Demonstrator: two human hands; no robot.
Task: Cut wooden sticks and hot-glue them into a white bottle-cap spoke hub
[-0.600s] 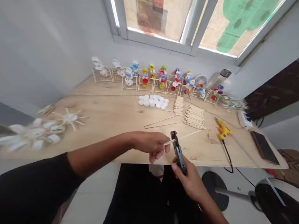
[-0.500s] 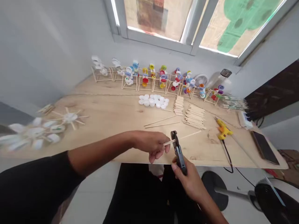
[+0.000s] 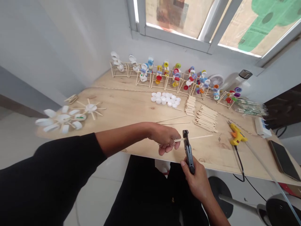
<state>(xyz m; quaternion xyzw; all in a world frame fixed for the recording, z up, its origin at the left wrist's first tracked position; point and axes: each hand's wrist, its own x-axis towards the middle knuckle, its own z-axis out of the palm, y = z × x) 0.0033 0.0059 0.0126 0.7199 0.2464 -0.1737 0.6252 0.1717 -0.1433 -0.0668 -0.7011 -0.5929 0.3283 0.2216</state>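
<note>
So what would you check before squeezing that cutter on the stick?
1. Left hand pinches the wooden stick: ok.
2. Right hand wraps the cutter handles: ok.
3. Stick sits squarely between the cutter's jaws: cannot tell, too small.
4. Left fingertips apart from the cutter head: ok, though close.
5. Stick's free end lies over the table: ok.
6. Glue gun and its cord apart from both hands: ok.
</note>
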